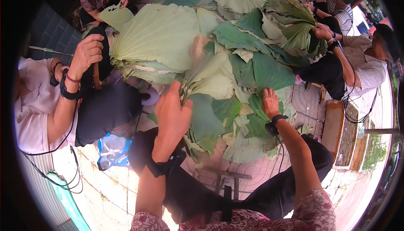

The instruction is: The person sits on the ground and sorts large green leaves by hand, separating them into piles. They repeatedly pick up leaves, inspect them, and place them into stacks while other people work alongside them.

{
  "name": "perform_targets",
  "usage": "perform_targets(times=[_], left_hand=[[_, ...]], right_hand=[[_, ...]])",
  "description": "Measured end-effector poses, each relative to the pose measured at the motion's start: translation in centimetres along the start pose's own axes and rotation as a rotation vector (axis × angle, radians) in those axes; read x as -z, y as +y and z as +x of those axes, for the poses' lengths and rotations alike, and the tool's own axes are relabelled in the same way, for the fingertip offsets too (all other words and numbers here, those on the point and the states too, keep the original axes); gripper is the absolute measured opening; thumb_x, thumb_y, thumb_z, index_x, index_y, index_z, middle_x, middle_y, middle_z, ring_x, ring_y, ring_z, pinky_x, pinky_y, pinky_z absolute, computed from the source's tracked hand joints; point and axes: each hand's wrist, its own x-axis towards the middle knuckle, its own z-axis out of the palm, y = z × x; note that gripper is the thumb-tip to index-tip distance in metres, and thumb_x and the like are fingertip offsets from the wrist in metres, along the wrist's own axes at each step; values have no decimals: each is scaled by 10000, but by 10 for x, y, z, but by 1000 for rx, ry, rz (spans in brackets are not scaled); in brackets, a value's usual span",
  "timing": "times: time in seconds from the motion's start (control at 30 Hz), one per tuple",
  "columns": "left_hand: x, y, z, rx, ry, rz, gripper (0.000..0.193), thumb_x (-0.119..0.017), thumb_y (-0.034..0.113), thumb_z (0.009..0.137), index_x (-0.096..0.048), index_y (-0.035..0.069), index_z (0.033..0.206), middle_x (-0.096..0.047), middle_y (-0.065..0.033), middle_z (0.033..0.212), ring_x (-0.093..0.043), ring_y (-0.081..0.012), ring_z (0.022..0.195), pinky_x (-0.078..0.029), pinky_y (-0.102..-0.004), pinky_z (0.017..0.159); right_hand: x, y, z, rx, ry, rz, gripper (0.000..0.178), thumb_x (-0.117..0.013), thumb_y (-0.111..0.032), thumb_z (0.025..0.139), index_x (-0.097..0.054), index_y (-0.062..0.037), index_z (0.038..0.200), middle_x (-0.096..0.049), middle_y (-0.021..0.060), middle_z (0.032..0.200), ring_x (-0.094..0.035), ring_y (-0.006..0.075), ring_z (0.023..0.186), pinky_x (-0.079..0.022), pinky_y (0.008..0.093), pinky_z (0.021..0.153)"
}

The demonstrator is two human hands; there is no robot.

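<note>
Large lotus leaves are heaped in front of me, some pale underside up, others dark green. My left hand [173, 111] is closed around the gathered base of a folded pale lotus leaf [214, 79], which fans out to the far right. My right hand [271, 104] has its fingers on the near edge of a dark green lotus leaf [272, 73]; they look closed on that edge, with the fingertips partly hidden. A broad pale lotus leaf [158, 37] lies at the left of the heap.
A person [46, 104] sits close on my left, a hand raised over a dark round object. Another person [364, 64] at the right holds a bunch of leaves [299, 33]. More people sit at the far side. A blue-and-white bag [113, 149] and a wooden-sided box [338, 134] stand nearby.
</note>
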Motion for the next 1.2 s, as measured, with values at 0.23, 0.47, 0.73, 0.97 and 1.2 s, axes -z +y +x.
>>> perform_targets(times=[0.23,0.47,0.73,0.97,1.2], left_hand=[[1,1,13,74,-50,-60,361,-619,64,784,-540,0,1130,-626,-213,824,-598,-416,783,-440,-472,730],[-6,4,18,40,-40,-58,319,-624,48,786,-537,11,1092,-630,-207,823,-602,-428,784,-443,-469,716],[-4,-1,14,62,-43,-59,317,-626,50,796,-539,6,1097,-593,-181,725,-581,-384,686,-425,-461,634],[-11,-3,15,-27,-14,-51,329,-639,60,796,-542,-12,1102,-547,-157,677,-556,-340,630,-419,-435,609],[-14,5,13,-64,-19,-42,371,-613,57,791,-508,-37,1134,-605,-217,767,-587,-437,737,-430,-504,677]], right_hand=[[-28,24,31,33,-56,-29,285,-543,-93,859,-554,-55,1142,-562,136,1124,-530,337,1050,-417,444,904],[-15,-8,76,-56,186,157,206,-567,-150,884,-578,-70,1073,-596,129,1029,-555,325,1004,-410,442,890],[-69,-59,71,43,7,-55,395,-663,-184,784,-552,-90,1151,-528,158,1219,-482,327,1169,-395,439,916],[-71,-53,74,12,22,-11,184,-604,-220,858,-585,-82,979,-583,91,983,-545,299,995,-401,441,829],[-2,-35,33,-123,-20,407,289,-494,-301,992,-597,-34,1033,-627,147,922,-601,295,860,-462,434,749]])
